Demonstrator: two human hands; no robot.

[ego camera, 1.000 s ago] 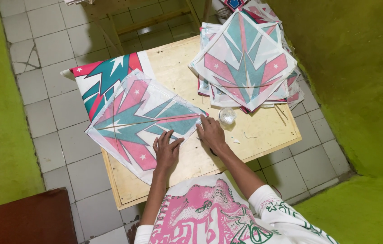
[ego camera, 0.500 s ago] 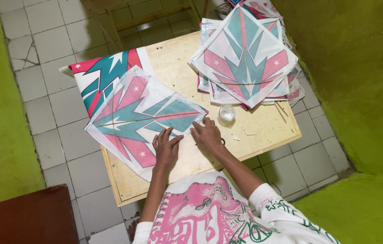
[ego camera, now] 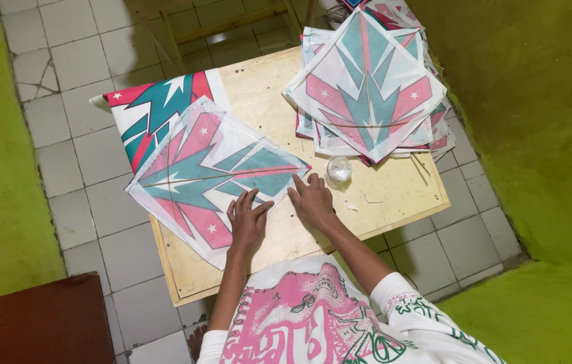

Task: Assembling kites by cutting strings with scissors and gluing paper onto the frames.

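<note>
Your left hand (ego camera: 248,219) lies palm down, fingers spread and pointing away from your body, wrist straight, forearm running back toward your torso almost vertically in the view. Your right hand (ego camera: 311,198) lies palm down just beside it, fingers extended and angled up-left, thumb tucked toward the left hand. Right forearm runs diagonally back to a bent elbow. Neither hand grips; both are flat and open.

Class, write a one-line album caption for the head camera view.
Both hands, left hand and right hand, press a kite flat on a wooden table beside a kite stack.
</note>
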